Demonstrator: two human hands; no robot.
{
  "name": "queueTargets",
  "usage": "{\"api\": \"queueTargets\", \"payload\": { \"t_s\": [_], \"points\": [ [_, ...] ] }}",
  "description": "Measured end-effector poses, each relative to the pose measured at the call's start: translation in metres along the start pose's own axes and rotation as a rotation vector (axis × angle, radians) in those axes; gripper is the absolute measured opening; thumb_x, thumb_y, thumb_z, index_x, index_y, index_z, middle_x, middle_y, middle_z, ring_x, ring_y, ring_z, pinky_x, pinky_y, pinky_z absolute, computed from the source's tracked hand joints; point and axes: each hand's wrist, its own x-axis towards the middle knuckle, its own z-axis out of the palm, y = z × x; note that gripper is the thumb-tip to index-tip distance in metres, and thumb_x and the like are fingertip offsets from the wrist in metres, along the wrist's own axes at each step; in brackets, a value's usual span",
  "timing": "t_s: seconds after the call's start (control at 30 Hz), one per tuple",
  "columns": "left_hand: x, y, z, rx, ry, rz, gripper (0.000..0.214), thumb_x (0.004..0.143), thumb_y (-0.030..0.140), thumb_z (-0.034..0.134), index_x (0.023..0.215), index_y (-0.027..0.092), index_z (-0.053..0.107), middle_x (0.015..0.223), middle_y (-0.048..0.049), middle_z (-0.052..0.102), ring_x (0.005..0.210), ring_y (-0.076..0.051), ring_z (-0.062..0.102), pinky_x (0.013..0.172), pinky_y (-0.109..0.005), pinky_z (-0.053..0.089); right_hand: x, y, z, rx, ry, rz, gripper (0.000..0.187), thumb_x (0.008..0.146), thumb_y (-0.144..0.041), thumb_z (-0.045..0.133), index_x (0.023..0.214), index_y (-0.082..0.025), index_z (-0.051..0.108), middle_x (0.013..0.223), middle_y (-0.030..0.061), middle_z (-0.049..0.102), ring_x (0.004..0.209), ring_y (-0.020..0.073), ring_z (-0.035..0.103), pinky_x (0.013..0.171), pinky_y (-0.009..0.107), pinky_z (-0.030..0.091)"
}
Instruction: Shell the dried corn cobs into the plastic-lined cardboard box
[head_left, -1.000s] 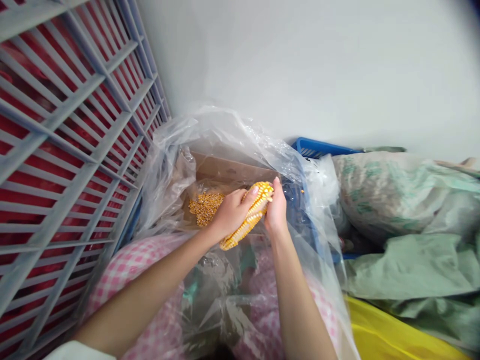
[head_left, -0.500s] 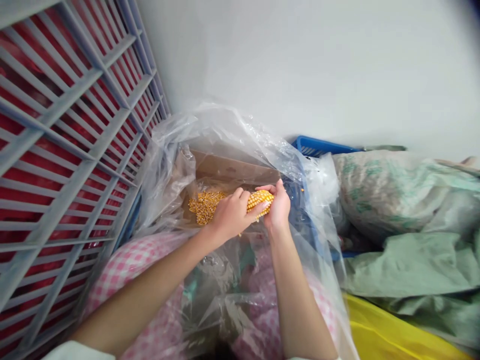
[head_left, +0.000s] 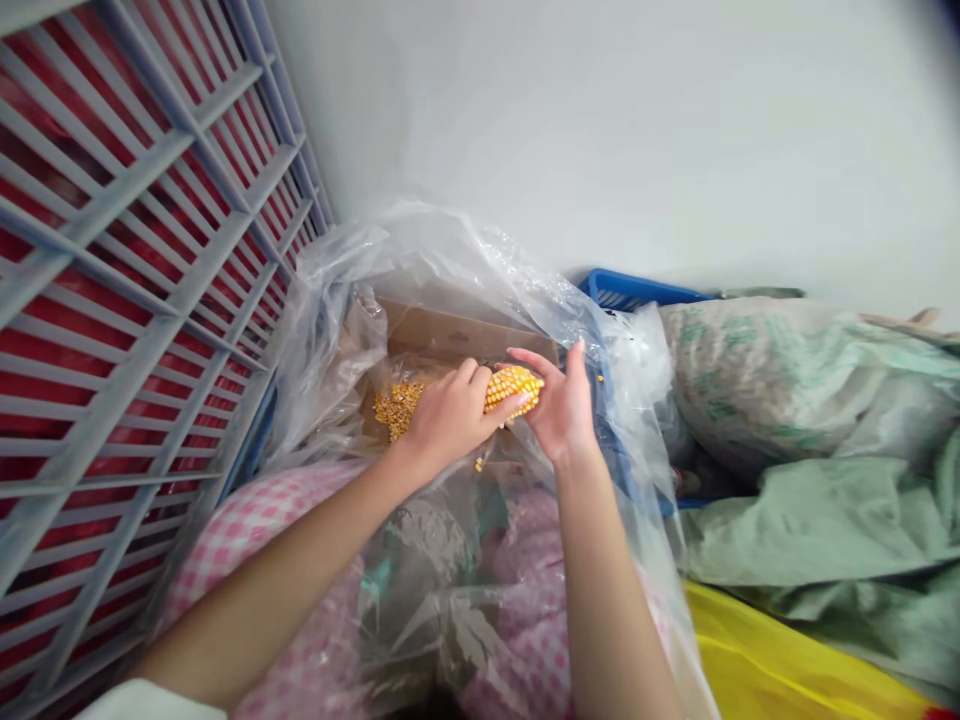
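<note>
My left hand (head_left: 448, 412) is wrapped round a yellow corn cob (head_left: 516, 386), its thumb laid along the near side. The cob's tip points right, toward my right hand (head_left: 559, 400), which is open with thumb and fingers spread just beside that tip. Whether the right palm touches the cob I cannot tell. Loose corn kernels (head_left: 397, 405) lie in a pile left of my left hand, in a cardboard box (head_left: 465, 335) lined with a clear plastic bag (head_left: 330, 300). A few kernels (head_left: 478, 464) rest on the plastic below my hands.
A grey slatted crate (head_left: 157, 330) with red contents rises on the left. On the right are a blue basket (head_left: 637, 290), a stuffed whitish sack (head_left: 757, 370), green cloth (head_left: 825, 520) and yellow material (head_left: 780, 660). Pink checked cloth (head_left: 277, 520) covers my legs under the plastic.
My right hand has opened and drawn slightly right, off the cob's tip, with its fingers spread. My left hand keeps its hold and has shifted a little left.
</note>
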Motion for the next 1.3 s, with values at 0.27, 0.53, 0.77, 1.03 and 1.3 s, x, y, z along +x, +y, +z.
{"api": "queueTargets", "payload": {
  "t_s": [0.27, 0.53, 0.77, 1.03, 1.3],
  "points": [
    [-0.004, 0.003, 0.013, -0.158, -0.056, -0.152, 0.053, 0.085, 0.053, 0.023, 0.078, 0.014, 0.058, 0.078, -0.0079, 0.060, 0.071, -0.019, 0.057, 0.061, -0.028, 0.039, 0.015, 0.028, 0.012, -0.269, 0.441, -0.298, 0.066, 0.080, -0.062, 0.018, 0.050, -0.018, 0.056, 0.050, 0.0030, 0.058, 0.050, 0.0140, 0.052, 0.057, 0.028, 0.038],
    [0.006, -0.003, 0.013, -0.732, -0.006, -0.236, 0.056, 0.083, 0.057, 0.020, 0.073, 0.015, 0.056, 0.079, -0.0053, 0.064, 0.076, -0.017, 0.057, 0.067, -0.026, 0.041, 0.005, 0.007, 0.008, -0.119, 0.239, -0.207, 0.068, 0.076, -0.070, 0.017, 0.069, -0.017, 0.060, 0.062, 0.0022, 0.062, 0.059, 0.0134, 0.056, 0.056, 0.024, 0.037],
    [-0.001, 0.000, 0.023, -0.367, 0.131, -0.260, 0.048, 0.087, 0.051, 0.016, 0.082, 0.017, 0.049, 0.088, -0.0080, 0.055, 0.088, -0.019, 0.052, 0.080, -0.033, 0.041, 0.000, 0.023, 0.028, -0.231, 0.276, -0.182, 0.058, 0.076, -0.068, 0.023, 0.076, -0.022, 0.058, 0.070, 0.0016, 0.063, 0.068, 0.0167, 0.056, 0.060, 0.027, 0.039],
    [-0.001, 0.000, 0.025, -0.273, 0.196, -0.217, 0.047, 0.089, 0.045, 0.011, 0.080, 0.017, 0.048, 0.086, -0.0085, 0.054, 0.084, -0.019, 0.052, 0.075, -0.032, 0.041, 0.012, 0.027, 0.029, -0.388, 0.531, -0.317, 0.065, 0.082, -0.060, 0.013, 0.056, -0.020, 0.057, 0.059, 0.0040, 0.062, 0.057, 0.0160, 0.052, 0.057, 0.027, 0.036],
    [0.013, -0.011, 0.020, -0.631, 0.257, -0.345, 0.051, 0.086, 0.054, 0.014, 0.077, 0.018, 0.049, 0.083, -0.0071, 0.058, 0.083, -0.017, 0.055, 0.076, -0.031, 0.042, 0.007, 0.027, 0.024, -0.106, 0.119, -0.094, 0.074, 0.075, -0.071, 0.012, 0.085, -0.018, 0.064, 0.070, 0.0059, 0.066, 0.068, 0.0172, 0.060, 0.059, 0.025, 0.040]
  ]
}}
